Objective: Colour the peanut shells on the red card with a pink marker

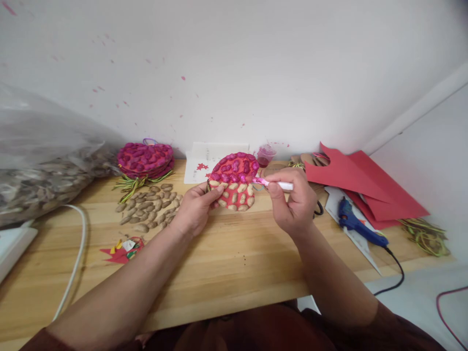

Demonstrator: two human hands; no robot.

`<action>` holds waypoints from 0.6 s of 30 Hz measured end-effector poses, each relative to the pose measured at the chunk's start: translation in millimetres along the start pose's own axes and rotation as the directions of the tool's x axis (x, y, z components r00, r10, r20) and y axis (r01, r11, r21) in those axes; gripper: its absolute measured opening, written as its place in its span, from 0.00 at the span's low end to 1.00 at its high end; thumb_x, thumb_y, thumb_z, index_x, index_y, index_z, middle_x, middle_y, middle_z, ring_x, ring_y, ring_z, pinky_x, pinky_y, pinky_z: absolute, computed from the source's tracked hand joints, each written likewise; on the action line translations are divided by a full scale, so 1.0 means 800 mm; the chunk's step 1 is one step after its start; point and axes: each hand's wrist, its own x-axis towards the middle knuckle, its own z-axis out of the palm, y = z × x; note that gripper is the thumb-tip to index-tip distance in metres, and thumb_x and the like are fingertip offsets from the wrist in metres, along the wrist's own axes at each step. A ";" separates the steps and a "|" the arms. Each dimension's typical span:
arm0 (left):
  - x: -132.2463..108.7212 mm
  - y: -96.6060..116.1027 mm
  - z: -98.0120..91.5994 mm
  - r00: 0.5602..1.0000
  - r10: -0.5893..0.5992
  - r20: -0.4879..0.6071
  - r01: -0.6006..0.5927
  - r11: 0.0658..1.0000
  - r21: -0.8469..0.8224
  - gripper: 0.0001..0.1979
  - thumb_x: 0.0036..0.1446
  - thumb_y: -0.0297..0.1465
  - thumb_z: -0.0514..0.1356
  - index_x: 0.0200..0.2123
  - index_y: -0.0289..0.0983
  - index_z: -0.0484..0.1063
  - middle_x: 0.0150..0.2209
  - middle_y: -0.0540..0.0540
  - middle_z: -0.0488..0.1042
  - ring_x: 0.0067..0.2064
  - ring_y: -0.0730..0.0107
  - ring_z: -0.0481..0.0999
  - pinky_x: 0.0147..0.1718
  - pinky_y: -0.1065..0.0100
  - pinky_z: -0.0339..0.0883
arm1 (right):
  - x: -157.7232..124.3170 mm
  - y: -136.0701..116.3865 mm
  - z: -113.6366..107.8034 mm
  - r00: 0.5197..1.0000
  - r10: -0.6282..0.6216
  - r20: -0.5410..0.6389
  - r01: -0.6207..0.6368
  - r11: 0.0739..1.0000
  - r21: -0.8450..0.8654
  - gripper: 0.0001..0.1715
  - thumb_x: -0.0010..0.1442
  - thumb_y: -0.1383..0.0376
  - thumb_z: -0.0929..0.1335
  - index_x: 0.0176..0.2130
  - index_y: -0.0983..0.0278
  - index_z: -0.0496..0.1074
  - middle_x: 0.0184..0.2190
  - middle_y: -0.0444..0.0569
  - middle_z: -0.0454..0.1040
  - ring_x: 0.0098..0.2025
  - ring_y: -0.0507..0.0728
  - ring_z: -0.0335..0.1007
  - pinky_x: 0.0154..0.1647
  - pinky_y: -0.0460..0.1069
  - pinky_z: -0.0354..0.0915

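My left hand grips a round red disc by its left edge, thumb on its face. Peanuts in their shells cover the disc; the upper half is painted glossy magenta and the lower half is bare tan. In my right hand is a white-handled paintbrush, pinched between thumb and fingers. Its pink-coated tip touches or nearly touches the disc's right side, where painted and bare peanuts meet. Behind the disc stands a small clear plastic cup with dark pink paint.
Loose peanuts lie left, before stacked magenta discs with green cords. A large plastic bag stands far left, near a white cable. Right are red sheets, a blue glue gun and cords. Red scraps lie front left.
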 end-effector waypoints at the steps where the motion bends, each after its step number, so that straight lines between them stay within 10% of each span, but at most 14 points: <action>1: 0.000 0.000 0.000 1.000 -0.004 -0.004 0.004 1.000 -0.009 0.21 0.33 0.38 0.83 0.28 0.33 0.81 0.26 0.49 0.77 0.27 0.78 0.68 0.25 0.75 0.59 | 0.000 0.000 0.000 0.999 0.020 -0.029 -0.020 1.000 -0.013 0.06 0.70 0.63 0.68 0.43 0.58 0.77 0.36 0.48 0.81 0.41 0.59 0.77 0.47 0.58 0.72; 18: 0.000 0.002 0.004 0.997 -0.058 -0.049 0.053 0.995 -0.090 0.23 0.30 0.36 0.84 0.28 0.32 0.81 0.27 0.49 0.77 0.26 0.79 0.68 0.24 0.76 0.59 | 0.000 0.002 0.001 0.998 0.041 -0.038 -0.044 0.995 -0.087 0.04 0.69 0.65 0.69 0.40 0.59 0.76 0.34 0.48 0.81 0.39 0.58 0.76 0.46 0.57 0.71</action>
